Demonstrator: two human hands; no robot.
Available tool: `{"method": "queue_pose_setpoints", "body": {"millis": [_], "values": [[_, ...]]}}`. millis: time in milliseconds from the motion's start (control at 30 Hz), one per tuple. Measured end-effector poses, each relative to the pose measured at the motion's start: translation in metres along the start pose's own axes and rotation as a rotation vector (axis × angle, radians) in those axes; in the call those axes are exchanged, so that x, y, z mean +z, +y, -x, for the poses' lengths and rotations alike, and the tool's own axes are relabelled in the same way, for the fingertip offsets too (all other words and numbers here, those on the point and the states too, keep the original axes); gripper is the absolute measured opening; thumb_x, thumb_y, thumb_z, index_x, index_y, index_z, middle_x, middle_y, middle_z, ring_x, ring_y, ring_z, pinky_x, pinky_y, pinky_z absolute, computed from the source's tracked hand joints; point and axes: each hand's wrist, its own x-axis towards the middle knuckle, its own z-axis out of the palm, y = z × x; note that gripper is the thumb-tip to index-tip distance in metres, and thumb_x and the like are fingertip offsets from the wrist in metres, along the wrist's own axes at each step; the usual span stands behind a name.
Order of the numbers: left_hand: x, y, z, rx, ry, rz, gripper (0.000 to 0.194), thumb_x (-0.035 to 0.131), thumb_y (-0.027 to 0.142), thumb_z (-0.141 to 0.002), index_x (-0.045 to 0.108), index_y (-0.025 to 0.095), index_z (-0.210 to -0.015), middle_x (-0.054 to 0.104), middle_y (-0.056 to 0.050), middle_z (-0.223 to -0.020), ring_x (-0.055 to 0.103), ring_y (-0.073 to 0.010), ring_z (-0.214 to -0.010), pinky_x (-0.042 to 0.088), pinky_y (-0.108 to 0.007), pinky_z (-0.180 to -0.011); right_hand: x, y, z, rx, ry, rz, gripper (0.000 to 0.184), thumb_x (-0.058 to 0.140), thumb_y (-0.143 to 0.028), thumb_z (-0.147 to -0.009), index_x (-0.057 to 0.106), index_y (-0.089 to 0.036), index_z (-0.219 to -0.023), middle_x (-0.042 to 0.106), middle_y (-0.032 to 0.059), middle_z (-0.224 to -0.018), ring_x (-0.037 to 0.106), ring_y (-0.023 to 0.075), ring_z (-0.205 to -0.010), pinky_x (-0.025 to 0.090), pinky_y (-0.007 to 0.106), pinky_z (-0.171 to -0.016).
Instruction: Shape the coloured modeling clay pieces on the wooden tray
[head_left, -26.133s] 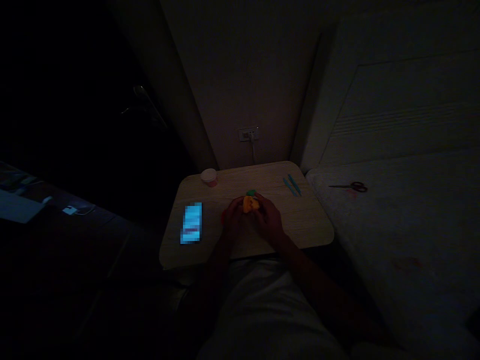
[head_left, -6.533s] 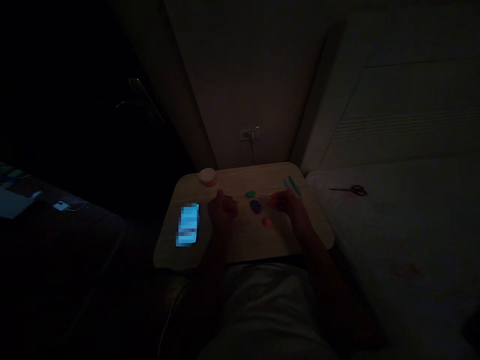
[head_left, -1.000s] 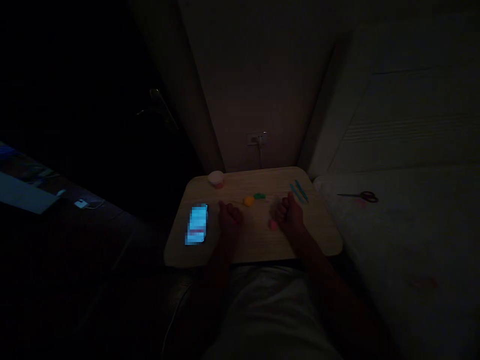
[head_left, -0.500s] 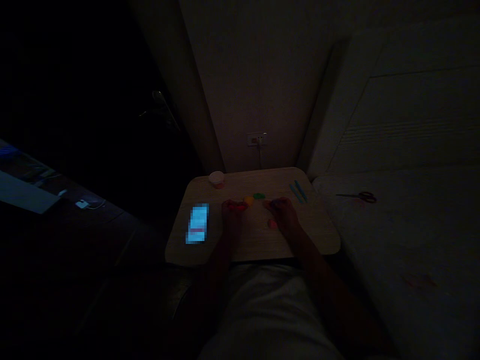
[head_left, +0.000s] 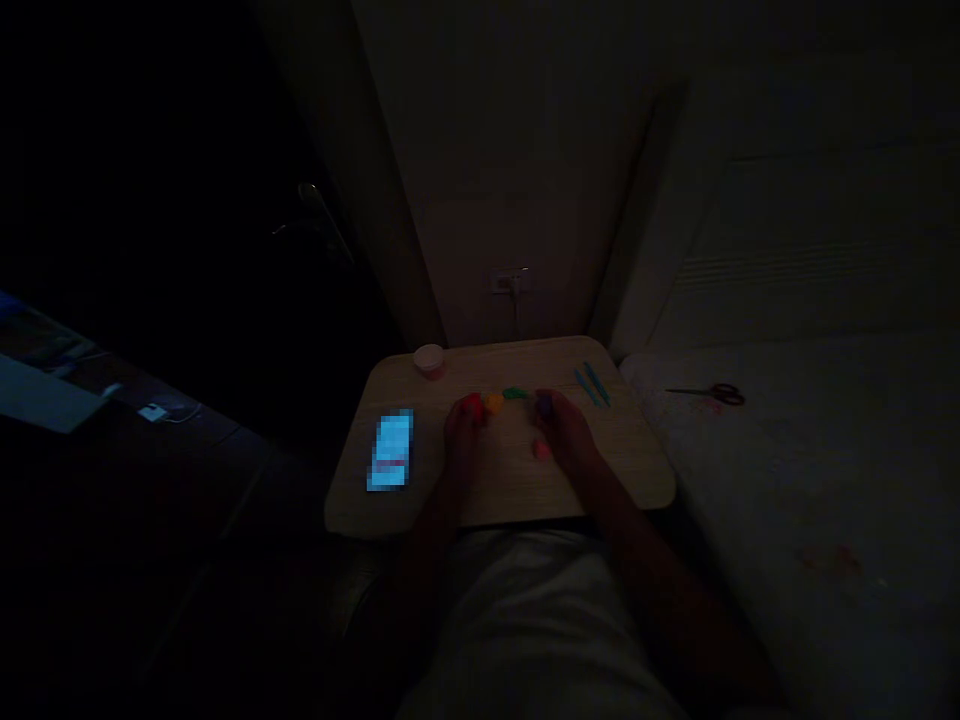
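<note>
Left hand (head_left: 458, 432) grips one red clay lump (head_left: 474, 407), right hand (head_left: 568, 427) one purple lump (head_left: 544, 403).
One yellow lump (head_left: 493, 403) sits beside one green lump (head_left: 514, 393).

Light: very dim
Wall (head_left: 487, 190): plain, with plugged socket (head_left: 510, 282)
Door (head_left: 217, 150): dark, lever handle (head_left: 327, 222)
Table (head_left: 626, 470): wood-grained, rounded corners

Purple lump (head_left: 545, 403) up off tabletop (head_left: 510, 495), now in right hand (head_left: 566, 428). Yellow lump (head_left: 493, 403), hand-held earlier, now down beside left hand (head_left: 460, 432).
</note>
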Motion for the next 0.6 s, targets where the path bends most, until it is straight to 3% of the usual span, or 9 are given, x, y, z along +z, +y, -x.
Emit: {"method": "queue_pose_setpoints", "body": {"millis": [167,300,400,600], "values": [[-0.0020,-0.0035,-0.0014,-0.025,-0.034,0.073,0.039,0.089,0.032,-0.067,0.062,0.018,-0.092,0.071,-0.005,-0.088,0.068,-0.0185,-0.083,0.052,-0.032,-0.081,0.0036,0.0043,0.0000,-0.054,0.041,-0.060,0.032,0.080,-0.051,-0.072,0.066,-0.023,-0.079,0.070,0.0001,-0.078,0.066,0.0178,-0.074,0.057,0.031,-0.070],[-0.0038,-0.0041,-0.0027,0.004,-0.010,0.079,0.047,0.085,0.025,-0.065,0.060,0.021,-0.104,0.068,0.001,-0.081,0.064,-0.0129,-0.071,0.050,-0.026,-0.070,0.0018,0.0059,-0.0017,-0.019,0.061,-0.064,0.036,0.083,-0.049,-0.070,0.062,-0.023,-0.080,0.072,0.0021,-0.080,0.067,0.0176,-0.070,0.054,0.028,-0.058],[-0.0042,-0.0028,-0.0032,0.015,-0.015,0.061,0.050,0.079,0.024,-0.069,0.059,0.024,-0.115,0.064,0.004,-0.074,0.057,-0.0096,-0.062,0.044,-0.021,-0.061,0.0003,0.0058,-0.0021,-0.012,0.069,-0.044,0.039,0.085,-0.050,-0.068,0.063,-0.021,-0.080,0.068,-0.0006,-0.074,0.059,0.0119,-0.058,0.046,0.022,-0.048],[-0.0030,-0.0014,-0.0006,-0.003,0.004,-0.018,0.037,0.082,0.033,-0.075,0.066,0.020,-0.106,0.062,0.003,-0.073,0.054,-0.0083,-0.062,0.041,-0.019,-0.057,0.0031,0.0053,-0.0026,-0.111,0.122,0.088,0.035,0.081,-0.050,-0.072,0.063,-0.021,-0.075,0.063,-0.0031,-0.067,0.053,0.0099,-0.053,0.043,0.021,-0.046]]}}
